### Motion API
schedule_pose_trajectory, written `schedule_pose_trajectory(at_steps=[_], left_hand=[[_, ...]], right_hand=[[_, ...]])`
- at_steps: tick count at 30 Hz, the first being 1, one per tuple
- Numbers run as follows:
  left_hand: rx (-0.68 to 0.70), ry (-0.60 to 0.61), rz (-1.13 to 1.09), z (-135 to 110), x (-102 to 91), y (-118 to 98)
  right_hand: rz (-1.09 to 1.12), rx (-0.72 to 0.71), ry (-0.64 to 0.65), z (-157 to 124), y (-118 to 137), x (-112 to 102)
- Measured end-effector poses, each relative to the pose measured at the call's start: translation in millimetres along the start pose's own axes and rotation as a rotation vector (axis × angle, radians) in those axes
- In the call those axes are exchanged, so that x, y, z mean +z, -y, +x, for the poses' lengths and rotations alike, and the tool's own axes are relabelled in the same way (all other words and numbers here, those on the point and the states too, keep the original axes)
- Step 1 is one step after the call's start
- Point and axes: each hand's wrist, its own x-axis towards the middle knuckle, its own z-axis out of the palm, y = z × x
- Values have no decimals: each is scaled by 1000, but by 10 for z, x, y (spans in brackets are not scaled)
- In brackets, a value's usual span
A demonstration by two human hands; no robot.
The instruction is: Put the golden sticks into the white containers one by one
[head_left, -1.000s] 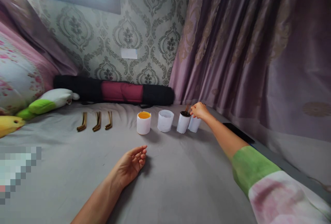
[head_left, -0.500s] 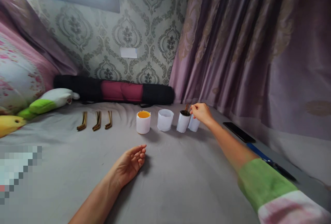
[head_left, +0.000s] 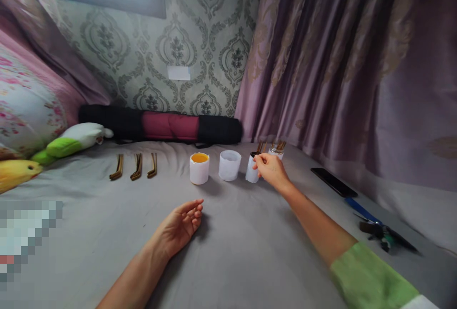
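Four small cups stand in a row on the grey bedsheet (head_left: 250, 252). One white cup holds orange stuff (head_left: 199, 169), the second white cup (head_left: 229, 165) looks empty, the third is a dark-rimmed white cup (head_left: 250, 172), and last comes a clear jar (head_left: 277, 151) with brown sticks in it. My right hand (head_left: 270, 172) is in front of the dark-rimmed cup, thumb and fingers pinched at its rim; what they hold is hidden. My left hand (head_left: 179, 229) rests on the sheet, fingers loosely spread, holding nothing. Three bent golden straws (head_left: 136, 166) lie to the left.
A rolled black and red mat (head_left: 160, 127) lies along the patterned wall. Plush toys (head_left: 73, 139) and a flowered pillow (head_left: 24, 109) sit at the left. A black phone (head_left: 333, 182), a blue pen (head_left: 360, 209) and a dark tool (head_left: 383, 237) lie by the purple curtain (head_left: 357, 71).
My right hand has pulled back from over the jar and now sits lower, in front of the dark-rimmed cup. The jar with its sticks is uncovered. My left hand has not moved.
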Motion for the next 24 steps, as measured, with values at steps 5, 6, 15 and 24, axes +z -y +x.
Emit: schedule_pose_trajectory(at_steps=[5, 6, 15, 24], left_hand=[[10, 12, -1, 21, -19, 6], [8, 11, 0, 26, -23, 6], [6, 7, -18, 48, -42, 12], [27, 34, -23, 71, -82, 21]], right_hand=[[24, 2, 56, -133, 44, 193], [19, 4, 73, -159, 48, 242], [-38, -107, 181, -353, 7, 730], [-108, -120, 199, -498, -85, 1107]])
